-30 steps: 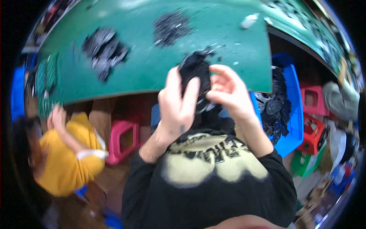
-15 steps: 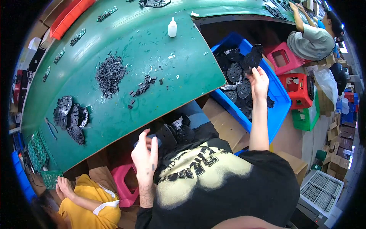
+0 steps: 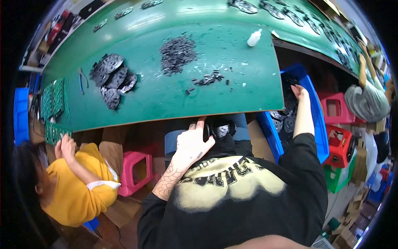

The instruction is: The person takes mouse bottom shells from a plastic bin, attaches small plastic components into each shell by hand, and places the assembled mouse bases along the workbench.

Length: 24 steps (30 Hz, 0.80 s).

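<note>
1. The right hand [image 3: 299, 92] is hanging inside the far end of the blue bin [image 3: 317, 112], fingers pointing left among dark parts; I cannot tell whether it is gripping one.
2. The bin's long axis is running away from the person, beside the right end of the green worktop [image 3: 238, 100].
3. Inside it, rounded black parts [image 3: 289, 123] are lying heaped, facing various ways.
4. The left hand [image 3: 191, 143] is resting over the lap, back upward, forefinger pointing toward the worktop's near edge, thumb spreading wide to the right.
5. Just right of it, a black part [image 3: 224, 132] is lying on the lap, its shiny face showing; its long axis is partly hidden.
6. On the worktop, larger black pieces [image 3: 112, 76] are overlapping at the left, the lowest pointing its long axis toward the near edge.
7. Pliers [image 3: 83, 81] are lying left of them, lengthwise toward that edge.
</note>
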Motion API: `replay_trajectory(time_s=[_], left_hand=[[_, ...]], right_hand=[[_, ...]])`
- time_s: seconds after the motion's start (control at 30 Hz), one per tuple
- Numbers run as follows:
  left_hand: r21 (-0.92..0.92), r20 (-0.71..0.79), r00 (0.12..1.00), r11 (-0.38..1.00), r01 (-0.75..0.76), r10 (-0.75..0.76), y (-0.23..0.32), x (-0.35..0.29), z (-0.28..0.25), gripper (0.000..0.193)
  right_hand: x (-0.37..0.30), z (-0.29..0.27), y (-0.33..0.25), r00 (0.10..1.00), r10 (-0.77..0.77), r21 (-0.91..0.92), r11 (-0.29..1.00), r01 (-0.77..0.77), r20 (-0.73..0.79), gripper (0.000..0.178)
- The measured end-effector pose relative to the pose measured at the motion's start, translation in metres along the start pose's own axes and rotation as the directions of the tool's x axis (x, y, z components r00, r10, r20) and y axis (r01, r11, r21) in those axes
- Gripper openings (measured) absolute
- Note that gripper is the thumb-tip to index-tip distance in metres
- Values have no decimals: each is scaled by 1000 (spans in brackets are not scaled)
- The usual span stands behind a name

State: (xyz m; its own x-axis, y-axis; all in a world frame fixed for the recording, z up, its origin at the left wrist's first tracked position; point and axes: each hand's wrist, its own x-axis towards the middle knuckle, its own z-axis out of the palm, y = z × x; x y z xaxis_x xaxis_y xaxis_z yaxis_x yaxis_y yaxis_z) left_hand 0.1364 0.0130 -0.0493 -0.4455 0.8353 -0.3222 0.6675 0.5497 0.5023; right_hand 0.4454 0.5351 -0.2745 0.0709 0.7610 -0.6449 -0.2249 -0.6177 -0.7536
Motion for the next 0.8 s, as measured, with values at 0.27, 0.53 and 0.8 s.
replay_trajectory(time_s=[0.27, 0.53, 0.8], left_hand=[[-373, -200, 959, 921, 114, -199, -34, -24, 12, 43], [-927, -27, 970, 369, 67, -242, -20, -39, -23, 39], [-921, 42, 969, -385, -56, -242, -19, -26, -16, 25]], right_hand=[[-332, 140, -34, 309, -871, -111, 289, 951, 382, 19], [-387, 224, 34, 184, -321, -193, 5, 981, 929, 18], [-385, 229, 37, 175, -313, -178, 17, 984, 934, 11]])
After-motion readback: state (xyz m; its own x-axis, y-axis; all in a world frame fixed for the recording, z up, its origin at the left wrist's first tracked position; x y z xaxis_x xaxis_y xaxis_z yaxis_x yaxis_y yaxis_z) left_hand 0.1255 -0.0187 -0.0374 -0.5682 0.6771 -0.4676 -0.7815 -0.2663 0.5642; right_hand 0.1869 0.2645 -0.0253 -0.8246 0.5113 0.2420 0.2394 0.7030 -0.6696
